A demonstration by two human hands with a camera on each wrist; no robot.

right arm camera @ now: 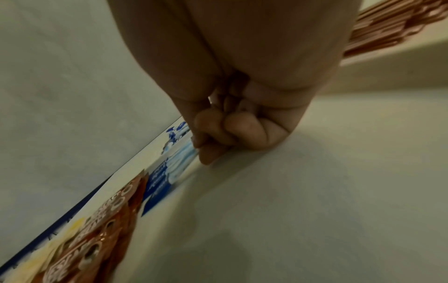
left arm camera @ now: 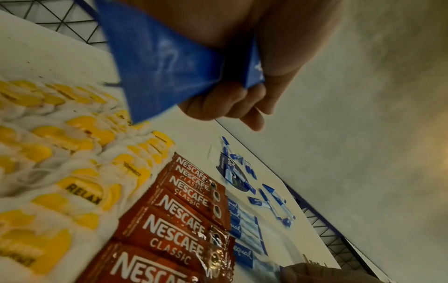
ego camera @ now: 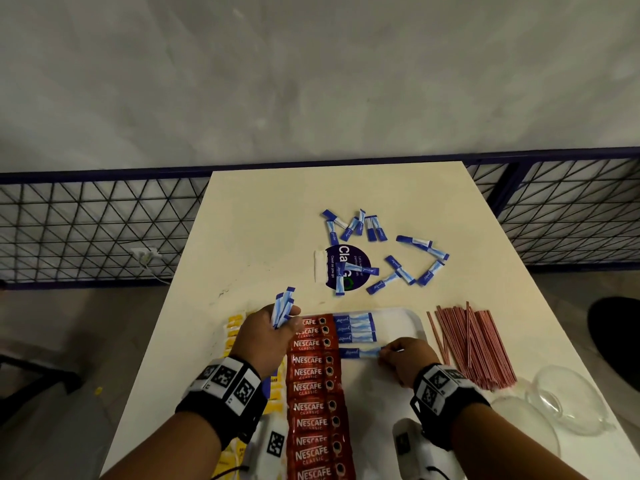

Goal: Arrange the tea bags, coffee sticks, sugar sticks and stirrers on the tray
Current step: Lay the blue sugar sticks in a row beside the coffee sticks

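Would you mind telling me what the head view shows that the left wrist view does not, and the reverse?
Only the head view shows the red stirrers beside the tray, the glass bowl, and the right hand pinching a sugar stick. Only the left wrist view shows the tea bags' printed tags close up. Both show the left hand gripping a bundle of sugar sticks, the Nescafe coffee sticks, and loose sugar sticks farther up the table.
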